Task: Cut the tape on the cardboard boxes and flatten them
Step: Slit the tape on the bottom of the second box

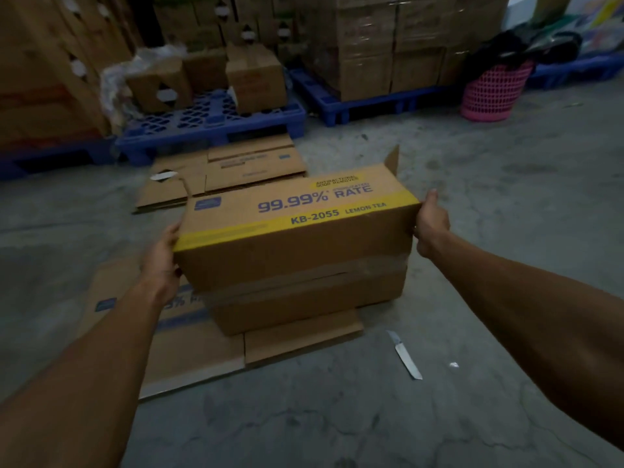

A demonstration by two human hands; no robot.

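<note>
Both hands, left hand and right hand, gripped the ends of the taped brown yellow-striped cardboard box; a steel knife lay on the floor nearby.

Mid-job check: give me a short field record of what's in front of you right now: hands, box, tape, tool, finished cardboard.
left hand: gripping the box's left end
right hand: gripping the box's right end
box: held at a tilt, printed side up; a flap sticks up at the far right corner
tape: strip along the near face seam, looks uncut
knife: on the concrete floor, right of the box, in neither hand
flattened cardboard: lying under and near the box; another pile beyond it
blue pallets: behind, carrying more boxes
</note>
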